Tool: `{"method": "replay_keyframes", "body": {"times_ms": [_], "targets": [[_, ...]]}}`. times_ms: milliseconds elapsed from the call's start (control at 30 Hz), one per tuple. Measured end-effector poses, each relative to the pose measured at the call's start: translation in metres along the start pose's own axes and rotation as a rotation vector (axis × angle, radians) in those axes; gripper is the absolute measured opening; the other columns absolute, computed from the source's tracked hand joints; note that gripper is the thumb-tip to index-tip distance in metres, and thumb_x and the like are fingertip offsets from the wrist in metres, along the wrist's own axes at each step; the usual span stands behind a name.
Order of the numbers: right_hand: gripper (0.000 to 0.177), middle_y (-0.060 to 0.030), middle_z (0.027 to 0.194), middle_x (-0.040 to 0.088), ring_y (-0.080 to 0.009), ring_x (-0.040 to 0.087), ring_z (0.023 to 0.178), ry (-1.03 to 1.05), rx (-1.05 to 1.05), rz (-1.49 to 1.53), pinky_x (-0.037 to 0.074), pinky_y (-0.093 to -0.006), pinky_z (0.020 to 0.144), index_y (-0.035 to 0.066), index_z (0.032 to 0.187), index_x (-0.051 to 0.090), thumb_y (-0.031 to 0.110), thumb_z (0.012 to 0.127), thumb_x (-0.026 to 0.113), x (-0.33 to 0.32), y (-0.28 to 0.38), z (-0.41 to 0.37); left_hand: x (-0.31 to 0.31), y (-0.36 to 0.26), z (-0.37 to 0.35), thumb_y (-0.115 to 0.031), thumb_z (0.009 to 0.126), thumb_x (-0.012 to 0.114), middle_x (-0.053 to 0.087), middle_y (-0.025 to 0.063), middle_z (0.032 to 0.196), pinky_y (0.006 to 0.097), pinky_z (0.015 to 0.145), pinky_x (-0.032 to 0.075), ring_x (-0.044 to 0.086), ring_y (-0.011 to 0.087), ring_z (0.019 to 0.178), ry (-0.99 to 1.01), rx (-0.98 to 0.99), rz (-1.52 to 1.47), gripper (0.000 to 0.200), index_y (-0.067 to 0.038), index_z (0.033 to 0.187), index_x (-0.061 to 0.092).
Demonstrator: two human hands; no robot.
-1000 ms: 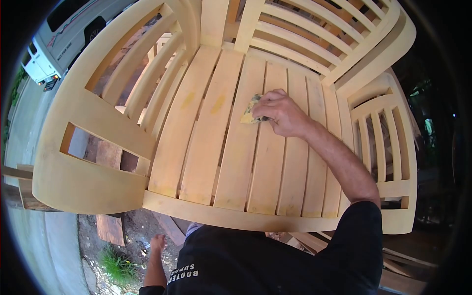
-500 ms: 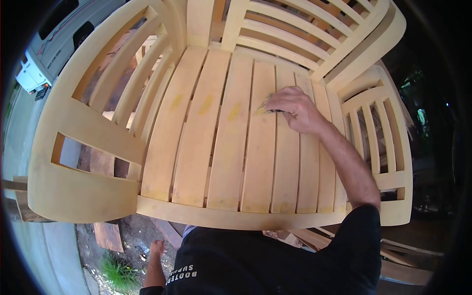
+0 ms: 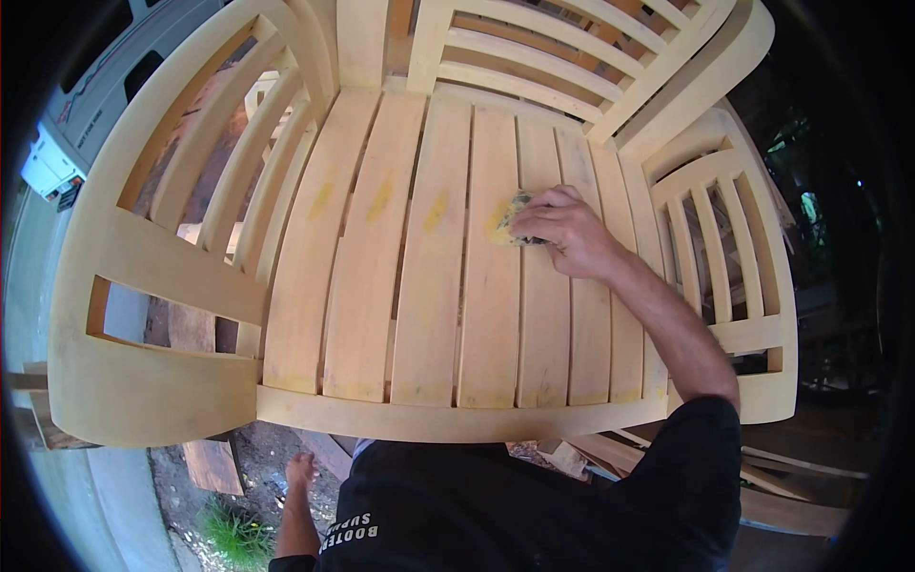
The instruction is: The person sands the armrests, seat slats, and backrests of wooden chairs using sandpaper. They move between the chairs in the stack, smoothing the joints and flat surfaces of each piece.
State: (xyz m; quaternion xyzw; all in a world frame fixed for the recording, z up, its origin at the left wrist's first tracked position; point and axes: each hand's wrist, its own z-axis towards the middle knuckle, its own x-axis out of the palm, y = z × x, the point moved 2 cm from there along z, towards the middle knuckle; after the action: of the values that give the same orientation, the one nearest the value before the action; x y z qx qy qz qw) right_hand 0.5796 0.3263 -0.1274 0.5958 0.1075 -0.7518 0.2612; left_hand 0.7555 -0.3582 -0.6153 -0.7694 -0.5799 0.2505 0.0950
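through the head view i see the right hand (image 3: 575,235) gripping a mottled cloth (image 3: 520,229) on the slatted seat (image 3: 428,324) of a pale wooden bench (image 3: 157,396), a little off centre toward one o'clock. the cloth lies around the fourth and fifth slats; three yellow smears (image 3: 379,202) show toward nine o'clock from it. the left hand (image 3: 302,470) hangs at seven o'clock, past the front rail (image 3: 457,423); i cannot tell whether it holds anything. a vehicle (image 3: 100,119) stands at ten.
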Motion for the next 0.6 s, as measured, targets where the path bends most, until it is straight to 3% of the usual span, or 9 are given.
{"method": "replay_keyframes", "body": {"times_ms": [167, 433, 600], "targets": [[0.048, -0.0075, 0.104, 0.076, -0.0298, 0.068, 0.104, -0.088, 0.070, -0.023, 0.050, -0.0413, 0.094, 0.009, 0.105, 0.075, -0.017, 0.069, 0.058, -0.038, 0.007, 0.024, 0.003, -0.011, -0.019, -0.025, 0.097, 0.065, 0.070, 0.0102, 0.078, 0.0322, 0.042, 0.046, 0.063, 0.0195, 0.054, -0.032, 0.014, 0.071, 0.028, -0.002, 0.112, 0.066], [0.036, -0.0142, 0.092, 0.072, -0.0336, 0.067, 0.095, 0.193, 0.364, -0.197, 0.054, -0.0461, 0.081, 0.007, 0.104, 0.073, -0.006, 0.074, 0.059, -0.011, 0.004, 0.046, 0.001, 0.000, -0.020, -0.023, 0.099, 0.064, 0.070, 0.0107, 0.079, 0.0331, 0.044, 0.047, 0.064, 0.0193, 0.055, -0.044, -0.049, 0.101, 0.026, -0.002, 0.113, 0.066], [0.034, -0.0135, 0.091, 0.072, -0.0324, 0.067, 0.096, 0.247, 0.343, -0.087, 0.054, -0.0457, 0.080, 0.006, 0.103, 0.074, -0.006, 0.075, 0.060, -0.018, 0.040, 0.048, 0.003, -0.003, -0.020, -0.024, 0.098, 0.064, 0.072, 0.0109, 0.081, 0.0334, 0.047, 0.049, 0.065, 0.0187, 0.058, -0.047, -0.044, 0.095, 0.030, -0.003, 0.119, 0.067]]}}
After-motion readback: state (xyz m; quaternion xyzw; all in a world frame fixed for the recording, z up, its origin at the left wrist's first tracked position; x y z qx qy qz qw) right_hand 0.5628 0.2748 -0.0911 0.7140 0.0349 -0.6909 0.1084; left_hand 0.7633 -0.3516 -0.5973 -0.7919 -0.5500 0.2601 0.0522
